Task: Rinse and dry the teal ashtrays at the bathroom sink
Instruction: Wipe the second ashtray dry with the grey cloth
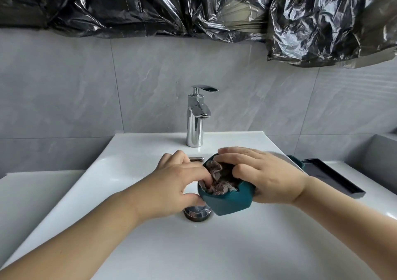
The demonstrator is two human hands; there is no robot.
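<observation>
Over the white sink [133,247], just at 1 o'clock from the drain plug [197,213], the right hand [272,176] grips a teal ashtray [225,202] around its far wall, while the left hand [178,183] pinches a grey-brown cloth [217,178] stuffed into the bowl, thumb near the rim. No water runs from the tap [195,116] at 12 o'clock, so this looks like the drying step. The next move likely calls for turning the cloth around the inside, then reaching the second teal ashtray [297,161] at 3 o'clock beside a black tray [330,176] on the bench.
</observation>
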